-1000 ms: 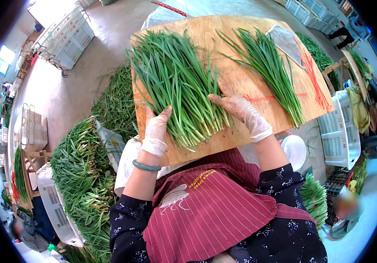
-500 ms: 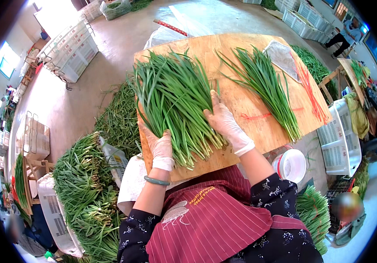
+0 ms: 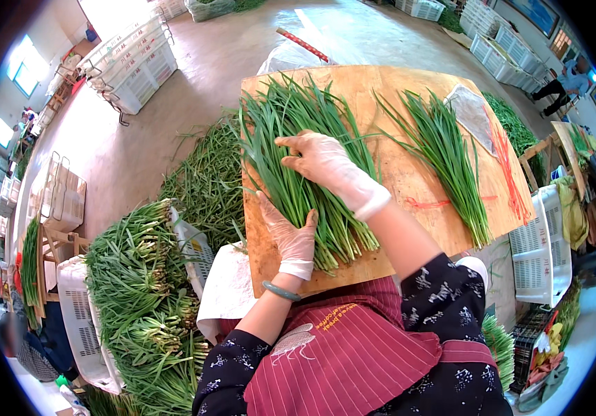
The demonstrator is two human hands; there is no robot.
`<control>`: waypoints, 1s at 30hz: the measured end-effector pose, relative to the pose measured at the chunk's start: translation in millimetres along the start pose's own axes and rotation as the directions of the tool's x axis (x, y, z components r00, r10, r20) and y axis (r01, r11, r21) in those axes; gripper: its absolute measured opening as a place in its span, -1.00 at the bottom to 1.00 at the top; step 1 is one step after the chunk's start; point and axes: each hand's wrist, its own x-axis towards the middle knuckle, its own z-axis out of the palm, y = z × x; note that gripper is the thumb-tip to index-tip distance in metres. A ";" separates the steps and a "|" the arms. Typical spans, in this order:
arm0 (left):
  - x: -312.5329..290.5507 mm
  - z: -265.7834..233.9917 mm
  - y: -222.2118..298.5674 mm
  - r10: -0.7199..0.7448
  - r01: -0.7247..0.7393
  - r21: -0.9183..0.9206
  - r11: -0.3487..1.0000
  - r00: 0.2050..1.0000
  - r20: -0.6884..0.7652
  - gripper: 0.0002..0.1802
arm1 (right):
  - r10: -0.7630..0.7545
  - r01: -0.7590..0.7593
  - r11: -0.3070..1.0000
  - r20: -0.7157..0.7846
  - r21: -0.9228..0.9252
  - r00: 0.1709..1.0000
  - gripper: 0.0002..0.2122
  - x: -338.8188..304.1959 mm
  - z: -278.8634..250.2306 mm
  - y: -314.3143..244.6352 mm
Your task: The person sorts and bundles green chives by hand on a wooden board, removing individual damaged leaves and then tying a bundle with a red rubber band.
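Note:
A thick loose pile of garlic chives (image 3: 298,132) lies on the wooden board (image 3: 409,173) in front of me, leaves away and cut stems toward me. At its lower left side my left hand (image 3: 287,236), in a thin pale glove, grips the edge with the thumb over the stems. Across the top of the leaves reaches my gloved right hand (image 3: 319,163), open, its fingers apart and touching the leaves. To the right, a smaller bunch of chives (image 3: 447,166) lies over a red tie (image 3: 426,203). More red ties (image 3: 509,173) are at the board's right edge.
Left of the board, a white crate (image 3: 80,326) stands beside heaped chives (image 3: 142,277), with loose leaves (image 3: 204,184) on the floor. A clear plastic sheet (image 3: 471,114) lies on the board. Another white crate (image 3: 544,246) stands at right. A person (image 3: 565,87) sits far right.
My right hand has left the pile's right side and moved up and left over the leaves. My left hand stays at the lower left edge. The view has shifted slightly.

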 end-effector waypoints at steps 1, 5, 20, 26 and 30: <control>1.8 2.3 1.9 0.025 -0.025 -0.004 1.000 1.000 -0.007 0.23 | 0.021 -0.021 0.998 0.017 -0.053 1.000 -0.58 9.0 8.0 2.4; 2.3 1.9 4.2 -0.011 0.010 0.050 0.999 1.000 0.018 0.19 | 0.159 -0.131 0.983 0.229 -0.132 0.960 -0.46 37.7 13.5 9.0; 4.5 -0.7 10.8 -0.051 0.040 0.188 0.981 0.997 0.054 0.11 | -0.094 0.088 0.888 0.009 -0.452 0.996 -0.86 10.0 15.5 0.7; 2.5 4.9 15.7 -0.024 0.002 0.253 0.967 0.996 0.084 0.06 | -0.182 -0.032 0.810 -0.301 -0.586 0.936 -0.90 5.8 30.3 39.8; 6.7 0.9 8.4 -0.038 0.020 0.266 0.964 0.997 0.060 0.06 | 0.078 -0.019 0.881 0.104 -0.473 0.991 -0.83 43.6 -23.9 -9.3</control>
